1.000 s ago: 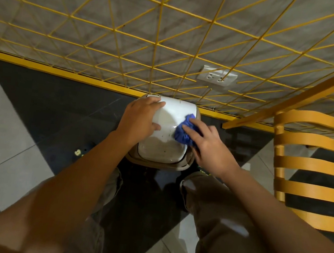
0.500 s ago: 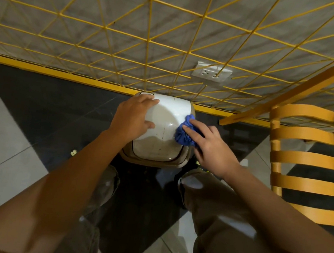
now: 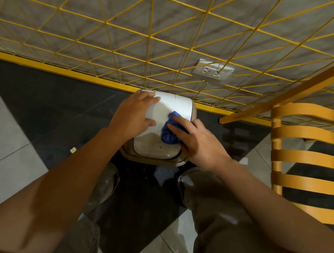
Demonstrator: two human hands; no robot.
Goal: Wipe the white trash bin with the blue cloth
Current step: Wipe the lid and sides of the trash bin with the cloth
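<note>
we look down on a white plastic trash bin (image 3: 175, 106) with a domed lid, standing on the floor between the person's knees; the left hand (image 3: 133, 116) rests on the left side of the bin's lid, its fingers laid out straight over the far left corner and gripping nothing, which we read as steadying the bin; the right hand (image 3: 199, 143) is on the right side of the lid, fingers stretched out and pressing a bunched blue cloth (image 3: 169, 137) flat against the white surface; the cloth sits on the bin, right of the lid's middle, touching it.

we judge the wiping to be under way on the lid only; small dark specks (image 3: 160, 146) show on the near part of the lid and along its far edge, so the lid looks unfinished; the bin's side walls are mostly hidden from us, and we cannot tell their state.

right of the bin stands a yellow slatted wooden chair (image 3: 305, 156); behind the bin a yellow wire grid (image 3: 151, 40) covers the wall, with a white wall socket (image 3: 213, 71) above and to the right.
</note>
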